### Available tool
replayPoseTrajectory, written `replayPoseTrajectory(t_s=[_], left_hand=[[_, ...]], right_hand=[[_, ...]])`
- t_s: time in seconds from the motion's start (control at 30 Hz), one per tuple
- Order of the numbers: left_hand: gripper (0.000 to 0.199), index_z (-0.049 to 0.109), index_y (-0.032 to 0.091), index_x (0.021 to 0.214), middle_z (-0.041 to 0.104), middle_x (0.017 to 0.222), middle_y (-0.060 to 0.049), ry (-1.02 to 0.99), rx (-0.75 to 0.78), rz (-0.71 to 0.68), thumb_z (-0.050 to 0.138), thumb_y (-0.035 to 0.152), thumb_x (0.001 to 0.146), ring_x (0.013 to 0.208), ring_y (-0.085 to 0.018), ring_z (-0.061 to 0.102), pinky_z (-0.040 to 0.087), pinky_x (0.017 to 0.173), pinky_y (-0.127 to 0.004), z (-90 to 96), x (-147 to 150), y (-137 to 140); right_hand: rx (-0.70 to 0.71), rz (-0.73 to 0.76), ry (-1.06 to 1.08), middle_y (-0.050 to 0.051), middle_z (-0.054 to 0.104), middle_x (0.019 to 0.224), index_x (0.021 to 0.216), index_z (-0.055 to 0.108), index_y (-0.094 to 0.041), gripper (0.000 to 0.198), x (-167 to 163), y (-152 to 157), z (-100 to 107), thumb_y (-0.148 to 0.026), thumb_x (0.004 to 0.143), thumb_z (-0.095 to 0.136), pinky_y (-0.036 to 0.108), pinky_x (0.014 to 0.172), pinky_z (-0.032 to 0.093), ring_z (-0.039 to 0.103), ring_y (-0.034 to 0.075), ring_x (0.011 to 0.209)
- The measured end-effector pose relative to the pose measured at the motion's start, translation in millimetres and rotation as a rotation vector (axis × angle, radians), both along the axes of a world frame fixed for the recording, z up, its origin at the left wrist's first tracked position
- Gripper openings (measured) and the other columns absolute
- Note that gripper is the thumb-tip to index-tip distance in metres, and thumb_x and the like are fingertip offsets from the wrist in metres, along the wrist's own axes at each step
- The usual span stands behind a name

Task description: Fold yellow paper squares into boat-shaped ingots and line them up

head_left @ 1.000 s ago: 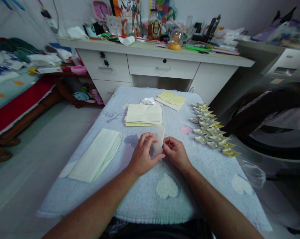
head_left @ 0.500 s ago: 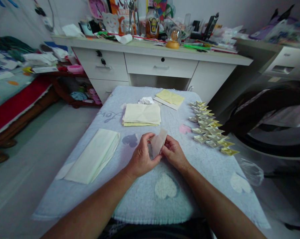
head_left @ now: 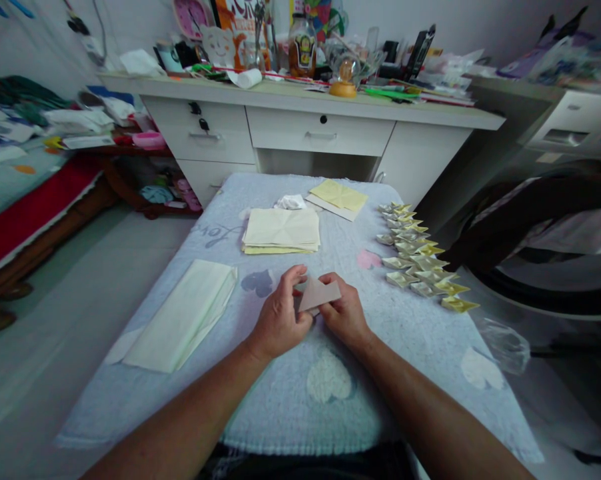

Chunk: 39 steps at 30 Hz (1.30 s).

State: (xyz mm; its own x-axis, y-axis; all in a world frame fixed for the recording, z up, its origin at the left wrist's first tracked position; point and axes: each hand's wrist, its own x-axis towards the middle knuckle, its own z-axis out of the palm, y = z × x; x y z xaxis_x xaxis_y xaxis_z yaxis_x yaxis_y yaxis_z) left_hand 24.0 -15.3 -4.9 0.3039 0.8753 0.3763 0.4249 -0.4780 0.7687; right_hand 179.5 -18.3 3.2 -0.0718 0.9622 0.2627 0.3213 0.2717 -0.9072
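Your left hand [head_left: 280,317] and right hand [head_left: 346,313] are both curled in, thumbs and fingers pinching 1 small folded paper [head_left: 321,295] in the middle of the frame, over the bench [head_left: 275,407], with a paper stack [head_left: 280,228] higher up and little paper boats [head_left: 428,264] at the right.

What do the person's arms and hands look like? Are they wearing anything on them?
The left grip and right grip are plain human hands with no gloves. The left forearm and right forearm are bare, with no sleeves, watch or bracelet in view. I can't see any rings, but part of each hand is hidden.
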Motion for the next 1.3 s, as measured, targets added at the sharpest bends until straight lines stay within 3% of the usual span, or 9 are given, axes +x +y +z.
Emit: replayPoseTrajectory(t_s=[0.2,0.47,0.53,0.6,0.67,0.8,0.9,1.07,1.3], left_hand=[[0.07,0.03,0.022,0.138,0.066,0.113,-0.008,0.077,-0.115,0.0,0.054,0.005,0.074,0.087,-0.018,0.067,0.053,0.077,-0.031,7.4,2,1],[0.057,0.043,0.023,0.129,0.063,0.117,-0.007,-0.195,-0.294,-0.153,0.056,0.006,0.076,0.096,-0.017,0.064,0.05,0.083,-0.028,12.2,2,-1],[0.062,0.04,0.024,0.132,0.06,0.12,-0.008,-0.285,-0.35,-0.198,0.061,0.01,0.076,0.101,-0.018,0.061,0.049,0.082,-0.028,13.3,0,-2],[0.08,0.029,0.025,0.141,0.059,0.121,-0.01,-0.41,-0.448,-0.295,0.069,0.015,0.073,0.106,-0.021,0.059,0.049,0.082,-0.029,15.1,-2,-2],[0.079,0.029,0.025,0.144,0.059,0.121,-0.01,-0.573,-0.569,-0.386,0.07,0.028,0.076,0.107,-0.022,0.058,0.049,0.085,-0.032,16.6,-4,-1],[0.048,0.057,0.018,0.125,0.065,0.102,-0.009,-0.702,-0.74,-0.184,0.06,0.045,0.086,0.096,-0.02,0.061,0.051,0.077,-0.03,14.7,-3,4],[0.045,0.07,0.013,0.106,0.068,0.091,-0.01,-0.724,-0.781,-0.098,0.062,0.051,0.083,0.088,-0.02,0.062,0.051,0.069,-0.027,11.2,-1,8],[0.039,0.074,0.013,0.099,0.07,0.084,-0.008,-0.714,-0.832,-0.116,0.07,0.046,0.078,0.077,-0.017,0.063,0.05,0.066,-0.024,10.8,1,9],[0.035,0.074,0.013,0.097,0.071,0.083,-0.008,-0.726,-0.857,-0.146,0.069,0.041,0.078,0.076,-0.016,0.063,0.051,0.068,-0.025,12.7,3,6]], right_hand=[[0.1,-0.014,-0.155,-0.001,0.06,0.074,0.084,0.056,-0.019,0.015,-1,-2,3,-0.013,0.071,0.053,0.024,0.064,0.04,0.056,0.014,0.067],[0.147,-0.085,-0.062,-0.002,0.057,0.073,0.083,0.058,-0.02,0.017,-1,-2,2,-0.011,0.069,0.054,0.023,0.059,0.04,0.053,0.013,0.063],[0.222,-0.096,-0.081,-0.001,0.058,0.075,0.083,0.06,-0.019,0.014,0,-2,3,-0.012,0.072,0.056,0.024,0.061,0.041,0.054,0.013,0.065],[0.308,-0.088,-0.126,0.0,0.059,0.077,0.085,0.062,-0.02,0.012,1,-3,5,-0.013,0.077,0.057,0.026,0.064,0.042,0.055,0.015,0.071],[0.365,-0.063,-0.177,0.002,0.06,0.081,0.09,0.064,-0.02,0.012,1,-4,6,-0.014,0.082,0.057,0.027,0.067,0.043,0.056,0.015,0.075],[0.452,-0.103,-0.332,0.004,0.055,0.082,0.093,0.067,-0.02,0.012,1,-5,6,-0.016,0.087,0.058,0.028,0.064,0.041,0.053,0.016,0.075],[0.546,-0.148,-0.471,0.004,0.053,0.081,0.089,0.067,-0.021,0.012,0,-4,4,-0.014,0.086,0.058,0.031,0.066,0.038,0.049,0.018,0.078],[0.567,-0.15,-0.539,0.003,0.053,0.083,0.089,0.066,-0.022,0.009,-1,-5,4,-0.017,0.082,0.065,0.033,0.069,0.036,0.046,0.019,0.079],[0.412,-0.119,-0.343,0.003,0.053,0.084,0.091,0.064,-0.02,0.014,-2,-8,11,-0.014,0.08,0.064,0.034,0.073,0.038,0.05,0.02,0.083]])
